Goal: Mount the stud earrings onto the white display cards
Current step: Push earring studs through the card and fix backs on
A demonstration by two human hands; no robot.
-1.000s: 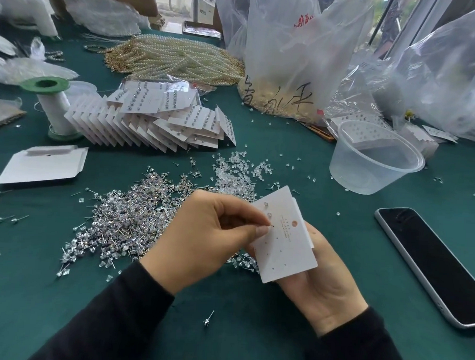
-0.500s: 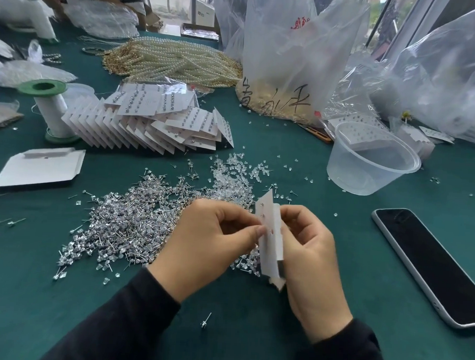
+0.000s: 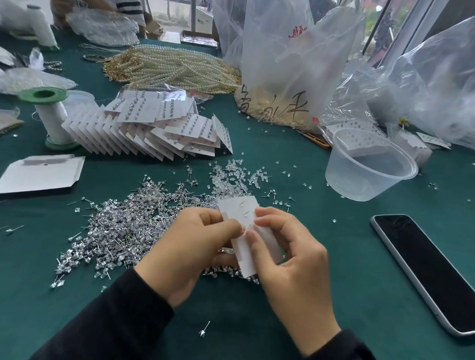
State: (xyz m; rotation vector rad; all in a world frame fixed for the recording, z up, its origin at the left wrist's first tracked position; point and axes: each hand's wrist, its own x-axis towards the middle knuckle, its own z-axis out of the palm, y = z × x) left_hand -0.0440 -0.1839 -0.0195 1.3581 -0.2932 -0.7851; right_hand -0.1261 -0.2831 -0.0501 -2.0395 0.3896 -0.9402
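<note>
Head | left hand, right hand pinch card | stud pile behind | phone right

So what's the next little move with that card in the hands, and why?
Probably fetching a clear backing from the loose pile of backings and pushing it onto a post. The left hand and right hand both pinch the card, whose back faces the camera. Two thin stud posts poke through it, seemingly still uncapped.

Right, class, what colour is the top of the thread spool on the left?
Green; the spool top shows best in the head view.
</note>
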